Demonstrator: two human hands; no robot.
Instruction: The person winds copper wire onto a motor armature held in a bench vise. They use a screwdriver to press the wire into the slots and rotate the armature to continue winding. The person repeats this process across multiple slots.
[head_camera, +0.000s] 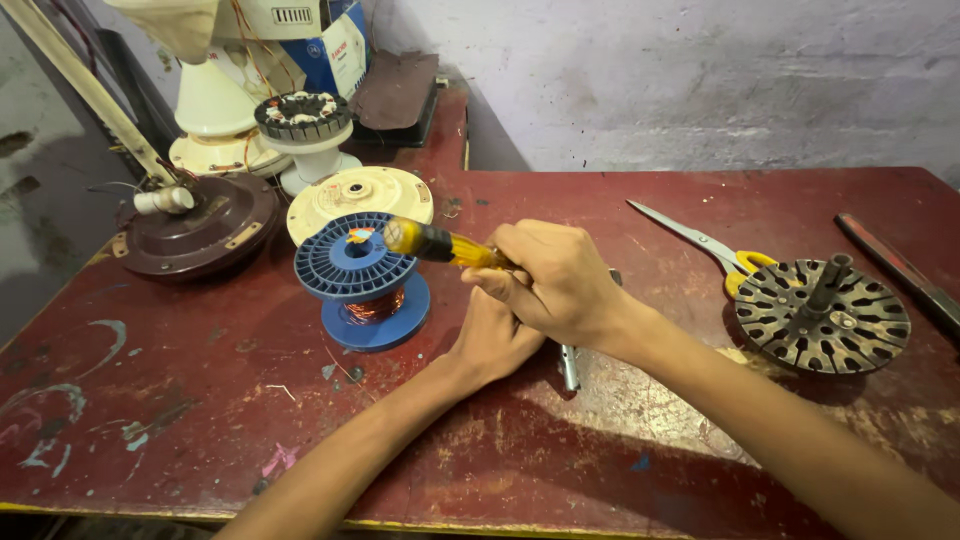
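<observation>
my right hand (560, 285) has its fingers closed around a yellow-handled screwdriver (440, 245) near the middle of the red worktop (620, 440), beside a blue wire spool (362, 280). my left hand (492, 340) curls underneath; its grip is hidden.

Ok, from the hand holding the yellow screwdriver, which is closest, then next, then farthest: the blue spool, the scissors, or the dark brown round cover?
Measured from the right hand in the head view:
1. Blue spool of copper wire, just left of the hand.
2. Scissors with yellow handles, off to the right.
3. Dark brown round cover, far left by the table's edge.
</observation>
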